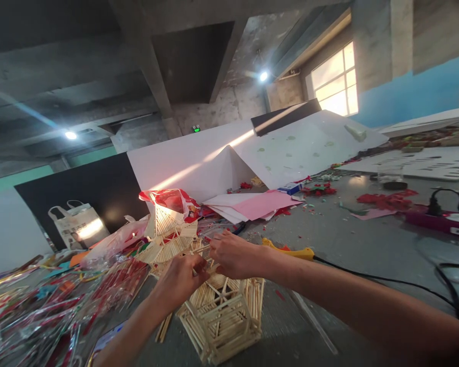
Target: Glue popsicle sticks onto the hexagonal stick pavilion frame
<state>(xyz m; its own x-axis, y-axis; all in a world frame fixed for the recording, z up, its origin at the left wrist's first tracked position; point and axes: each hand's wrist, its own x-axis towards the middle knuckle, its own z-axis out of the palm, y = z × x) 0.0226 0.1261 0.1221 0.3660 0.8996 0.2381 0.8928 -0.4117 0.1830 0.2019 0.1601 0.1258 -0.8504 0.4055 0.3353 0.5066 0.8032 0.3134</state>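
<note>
A model built of thin pale wooden sticks (229,326) stands in front of me, with a boxy frame at its near end. More of the stick model (168,242) rises behind, in layered, fanned panels. Over the middle of it, my left hand (181,278) is closed, its fingertips pinched together; what they hold is hidden. Close beside it, my right hand (235,255) bends its fingers around a thin wooden stick (202,249). A yellow glue gun (290,251) lies beyond my right forearm, its black cord trailing right. A clear glue stick (315,323) is on the grey surface.
Plastic-wrapped sticks (99,290) lie heaped at left, near a white tote bag (78,227). Pink paper (263,205) and a red plastic bag (172,199) are behind the model. A purple power strip (436,220) with cables sits right, near red scraps (386,200).
</note>
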